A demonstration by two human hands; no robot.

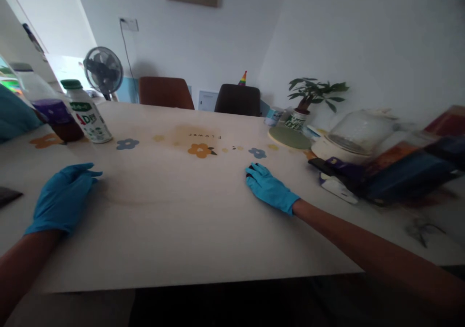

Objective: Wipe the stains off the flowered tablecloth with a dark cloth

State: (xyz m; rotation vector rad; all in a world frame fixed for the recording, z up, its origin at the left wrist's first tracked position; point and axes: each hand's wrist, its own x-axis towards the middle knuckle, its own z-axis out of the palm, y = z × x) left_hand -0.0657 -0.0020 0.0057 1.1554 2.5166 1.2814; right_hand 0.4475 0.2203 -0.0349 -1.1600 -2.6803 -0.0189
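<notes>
While both gloved hands lie flat, grips holding nothing, the left hand (63, 196) and right hand (269, 187) press the flower-printed mat (174, 206) covering the desk across mid-frame; it looks thin, light and floppy, best lifted by its edges.

Between the left hand (61, 198) and the right hand (269, 189) the table (174, 230) lies open. Bottles (89, 114) stand at the far left. A plant (308, 99), a lid (358, 131) and boxes (410, 172) crowd the right side.
</notes>
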